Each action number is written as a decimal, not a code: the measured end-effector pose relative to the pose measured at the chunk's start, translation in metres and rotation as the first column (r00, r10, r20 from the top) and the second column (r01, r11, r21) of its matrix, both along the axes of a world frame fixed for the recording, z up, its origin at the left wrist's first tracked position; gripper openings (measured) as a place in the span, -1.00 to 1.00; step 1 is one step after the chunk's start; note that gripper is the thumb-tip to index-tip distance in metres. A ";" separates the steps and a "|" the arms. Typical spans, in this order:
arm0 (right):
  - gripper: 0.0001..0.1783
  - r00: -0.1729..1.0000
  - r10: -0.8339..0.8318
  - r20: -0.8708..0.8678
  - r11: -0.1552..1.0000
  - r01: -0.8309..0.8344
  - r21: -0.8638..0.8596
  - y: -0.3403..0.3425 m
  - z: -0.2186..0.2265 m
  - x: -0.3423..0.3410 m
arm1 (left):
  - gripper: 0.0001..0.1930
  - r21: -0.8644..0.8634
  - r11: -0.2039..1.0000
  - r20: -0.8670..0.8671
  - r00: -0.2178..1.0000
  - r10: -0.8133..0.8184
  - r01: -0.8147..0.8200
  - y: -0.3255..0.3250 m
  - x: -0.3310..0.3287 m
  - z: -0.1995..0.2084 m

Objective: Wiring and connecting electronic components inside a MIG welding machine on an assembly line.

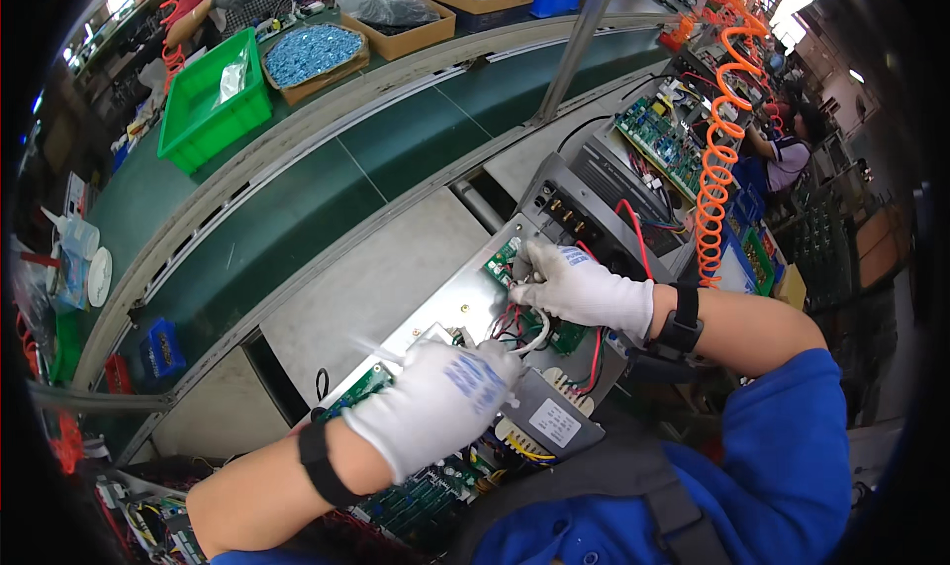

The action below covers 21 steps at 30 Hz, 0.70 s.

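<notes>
An open metal chassis (465, 303) with circuit boards and wiring lies in front of me. My left hand (445, 392), in a white glove, is closed over the wiring beside a transformer (559, 422) with a pale label. A blurred whitish strip juts out leftward from that hand; what the fingers grip is hidden. My right hand (584, 286), also gloved, has its fingers bent together at a small green circuit board (502, 260) near the far end of the chassis. What they pinch is hidden too. A white cable (539, 335) loops between both hands, among red and black wires.
Another grey unit (623, 189) adjoins at the right, with an orange coiled hose (714, 184) hanging by it. Beyond runs a green conveyor (396, 159) with a metal post (579, 50). A green bin (218, 105) and a box of blue parts (312, 55) stand across it.
</notes>
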State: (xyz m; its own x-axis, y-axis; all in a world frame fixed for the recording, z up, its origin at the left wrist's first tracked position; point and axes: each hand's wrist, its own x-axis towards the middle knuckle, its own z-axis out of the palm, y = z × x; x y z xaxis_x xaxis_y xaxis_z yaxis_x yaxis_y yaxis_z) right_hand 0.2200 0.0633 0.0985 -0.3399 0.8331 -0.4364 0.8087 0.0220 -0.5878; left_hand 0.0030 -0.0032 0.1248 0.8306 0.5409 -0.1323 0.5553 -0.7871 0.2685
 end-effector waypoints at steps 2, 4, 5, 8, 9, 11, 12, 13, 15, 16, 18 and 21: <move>-0.77 0.953 -0.054 -0.297 0.997 0.033 -0.076 -0.003 -0.008 0.005 | -0.85 -0.226 0.971 0.268 0.954 0.137 -0.076 0.016 -0.012 0.005; -0.77 0.962 -0.037 -0.269 0.995 0.011 -0.099 -0.004 -0.018 0.009 | -0.83 -0.214 0.893 0.047 0.909 0.413 -0.395 0.038 -0.017 0.007; -0.75 0.962 -0.022 -0.272 0.998 0.003 -0.069 -0.003 -0.023 0.010 | -0.83 -0.158 0.873 -0.032 0.886 0.463 -0.462 0.053 -0.014 0.005; -0.71 0.962 0.045 -0.268 0.999 -0.049 -0.010 -0.001 -0.034 0.014 | -0.83 -0.220 0.894 -0.171 0.918 0.358 -0.390 0.086 0.006 -0.013; -0.70 0.961 0.117 -0.249 0.987 -0.085 0.137 0.000 -0.034 0.017 | -0.83 -0.341 0.855 -0.160 0.920 0.356 -0.391 0.092 0.015 -0.021; -0.66 0.979 0.162 -0.123 0.986 -0.157 0.052 0.000 -0.033 0.020 | -0.82 -0.518 0.784 -0.138 0.938 0.319 -0.343 0.097 0.027 -0.036; -0.78 0.984 0.137 -0.116 0.988 -0.144 -0.054 -0.001 -0.031 0.020 | -0.85 -0.541 0.783 -0.080 0.945 0.316 -0.307 0.097 0.030 -0.043; -0.75 0.977 0.153 -0.152 0.988 -0.154 0.002 -0.002 -0.028 0.021 | -0.85 -0.630 0.744 0.047 0.946 0.321 -0.221 0.095 0.029 -0.047; -0.69 0.978 0.199 -0.064 0.979 -0.196 0.058 -0.004 -0.021 0.020 | -0.84 -0.706 0.697 0.164 0.930 0.330 -0.123 0.095 0.027 -0.055; -0.66 0.972 0.227 0.055 0.972 -0.229 0.048 -0.006 -0.017 0.019 | -0.83 -0.768 0.623 0.142 0.911 0.388 -0.146 0.094 0.026 -0.058; -0.61 0.969 0.242 0.041 0.966 -0.245 0.089 -0.005 -0.010 0.016 | -0.83 -0.814 0.557 0.124 0.886 0.446 -0.166 0.096 0.028 -0.064; -0.60 0.976 0.212 0.057 0.976 -0.215 0.041 -0.003 0.000 0.014 | -0.79 -0.709 0.696 0.387 0.887 0.253 0.111 0.098 0.038 -0.071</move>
State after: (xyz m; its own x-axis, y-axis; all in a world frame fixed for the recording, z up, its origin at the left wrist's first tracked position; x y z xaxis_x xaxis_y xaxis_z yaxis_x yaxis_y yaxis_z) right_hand 0.2339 0.0600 0.0989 -0.4900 0.7636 -0.4204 0.8116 0.2238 -0.5396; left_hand 0.0411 0.0946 0.0538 0.8558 0.4980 -0.1402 0.2847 -0.2270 0.9314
